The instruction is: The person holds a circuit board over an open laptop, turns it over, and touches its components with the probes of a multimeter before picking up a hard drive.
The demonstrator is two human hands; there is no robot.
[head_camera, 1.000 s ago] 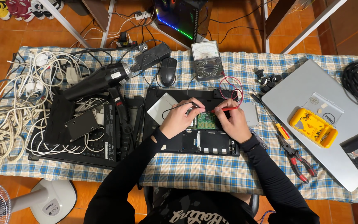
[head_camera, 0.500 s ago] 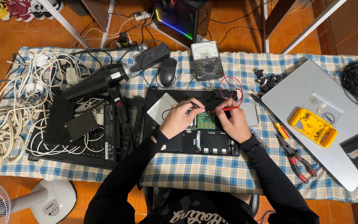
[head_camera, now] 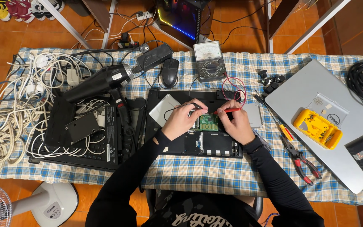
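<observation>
The green circuit board [head_camera: 209, 122] sits in the opened black laptop base [head_camera: 194, 145] at the table's middle. Your left hand [head_camera: 181, 121] pinches the black probe [head_camera: 197, 105] just left of the board; your right hand [head_camera: 237, 124] grips the red probe [head_camera: 227, 111] at its upper right edge. Since a second ago neither hand has shifted, so both tips seem held on one spot. Behind the board stands the analog multimeter [head_camera: 209, 61]; far left of it lies the black heat gun [head_camera: 99, 82]; right of it, the red-handled pliers [head_camera: 303, 162].
</observation>
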